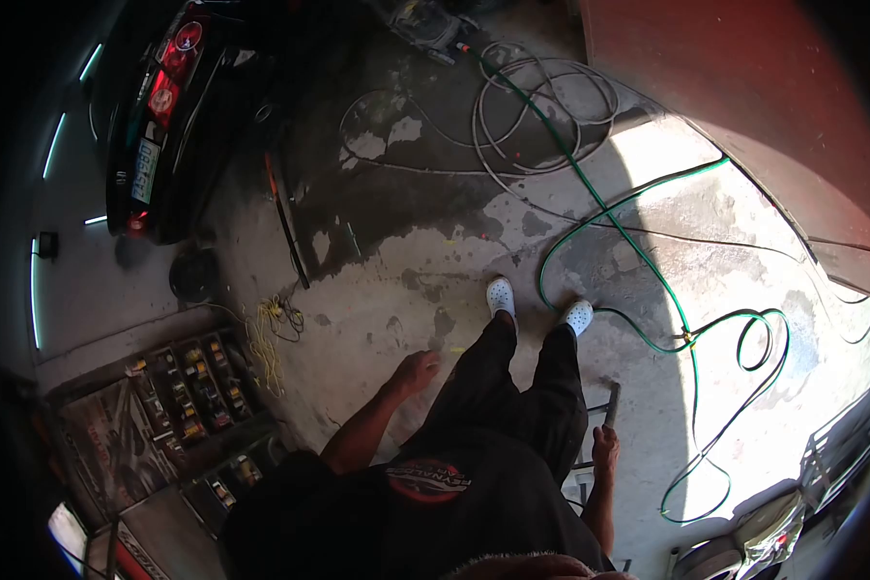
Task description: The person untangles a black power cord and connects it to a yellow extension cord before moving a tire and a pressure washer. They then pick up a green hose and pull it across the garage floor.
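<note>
My left hand (416,372) hangs over the concrete floor to the left of my legs, its fingers loosely curled, with no object visible in it. On the right, my right hand (605,447) is closed around the lower end of a grey bar (612,406). Dark rungs or bars show between that hand and my leg. White clogs (578,317) are on my feet. Close to them, a green hose (645,253) crosses the floor and loops at the right.
A black car (179,126) stands at the upper left. Yellow cord (264,343) lies near a tool cabinet (111,435). A pale hose (425,169) coils beside a machine (420,24) at the top. Tires (710,561) sit at the lower right.
</note>
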### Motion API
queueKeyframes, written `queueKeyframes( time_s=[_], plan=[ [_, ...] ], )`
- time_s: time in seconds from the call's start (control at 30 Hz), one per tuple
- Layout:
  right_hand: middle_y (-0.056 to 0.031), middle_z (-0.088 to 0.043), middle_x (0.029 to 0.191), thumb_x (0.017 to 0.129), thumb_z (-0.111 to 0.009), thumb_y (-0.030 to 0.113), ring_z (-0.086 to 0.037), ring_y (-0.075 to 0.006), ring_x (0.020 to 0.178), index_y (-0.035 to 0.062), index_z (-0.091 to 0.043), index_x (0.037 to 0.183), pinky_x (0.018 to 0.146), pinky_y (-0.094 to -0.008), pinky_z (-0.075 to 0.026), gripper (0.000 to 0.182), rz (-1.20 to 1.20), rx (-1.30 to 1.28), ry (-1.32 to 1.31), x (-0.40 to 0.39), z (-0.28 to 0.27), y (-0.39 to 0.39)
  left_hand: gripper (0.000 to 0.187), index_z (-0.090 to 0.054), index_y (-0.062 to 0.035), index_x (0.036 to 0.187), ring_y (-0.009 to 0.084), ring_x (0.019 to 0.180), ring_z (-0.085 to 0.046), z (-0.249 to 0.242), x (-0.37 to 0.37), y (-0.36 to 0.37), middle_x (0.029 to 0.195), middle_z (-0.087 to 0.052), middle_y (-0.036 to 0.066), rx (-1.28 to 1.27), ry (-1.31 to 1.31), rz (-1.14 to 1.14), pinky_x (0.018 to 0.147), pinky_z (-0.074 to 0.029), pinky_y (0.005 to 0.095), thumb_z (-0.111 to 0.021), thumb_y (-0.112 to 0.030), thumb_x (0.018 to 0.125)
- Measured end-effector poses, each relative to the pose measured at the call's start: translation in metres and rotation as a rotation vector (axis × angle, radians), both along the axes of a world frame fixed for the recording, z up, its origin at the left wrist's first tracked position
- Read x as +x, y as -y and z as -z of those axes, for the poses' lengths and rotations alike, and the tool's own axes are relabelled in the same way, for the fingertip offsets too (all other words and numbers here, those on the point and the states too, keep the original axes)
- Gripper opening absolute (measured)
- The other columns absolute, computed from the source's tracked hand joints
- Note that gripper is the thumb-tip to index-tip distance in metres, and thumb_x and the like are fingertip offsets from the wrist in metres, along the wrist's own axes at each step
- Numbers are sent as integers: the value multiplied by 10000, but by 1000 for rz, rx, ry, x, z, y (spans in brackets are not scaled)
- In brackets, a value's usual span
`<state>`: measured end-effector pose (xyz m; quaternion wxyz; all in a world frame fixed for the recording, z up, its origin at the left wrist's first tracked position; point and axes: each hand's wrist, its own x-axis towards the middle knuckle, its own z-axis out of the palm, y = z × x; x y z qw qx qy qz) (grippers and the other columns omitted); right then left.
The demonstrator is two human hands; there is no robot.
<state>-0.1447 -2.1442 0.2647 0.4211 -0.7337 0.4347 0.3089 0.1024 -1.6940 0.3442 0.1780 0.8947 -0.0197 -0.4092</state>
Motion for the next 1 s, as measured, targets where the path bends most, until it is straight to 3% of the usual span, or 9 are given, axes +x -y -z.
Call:
queueKeyframes(
  time_s=[0.2,0.3,0.8,0.9,1.0],
  plan=[
    [-251,-609,1172,873,-551,345,-551,-399,1136,-23,-609,1161,974,-440,-425,471,-39,-6,18,1,2,2,282,-615,-28,1109,296,1002,-642,1,-3,-1,1072,-658,156,12,-17,-6,854,-501,361,-605,-173,868],
    [-235,-657,1068,870,-581,325,-607,-372,1051,-27,-627,1131,902,-416,-455,441,-48,-58,49,4,1,2,277,-608,-28,1110,290,989,-648,-2,-2,1,1064,-658,156,-8,-21,-1,838,-507,356,-600,-168,871],
    [-235,-653,1075,870,-571,334,-611,-361,1050,-6,-626,1149,899,-421,-463,444,-43,-45,23,5,2,10,274,-618,-30,1085,301,947,-660,-7,-4,12,1025,-662,172,3,-25,-66,814,-514,364,-612,-191,862],
    [-239,-650,1086,865,-570,342,-600,-372,1074,9,-634,1150,918,-424,-457,443,-156,-43,94,4,-3,16,211,-634,-18,976,316,921,-653,3,-5,7,958,-669,168,-4,3,-20,800,-504,386,-603,-193,863],
    [-222,-651,1098,860,-571,375,-598,-367,1078,17,-641,1139,920,-415,-457,459,-66,-32,8,13,-11,18,232,-628,-24,965,377,926,-626,-2,1,13,948,-655,202,-6,0,14,806,-499,441,-567,-220,857]
  ],
)
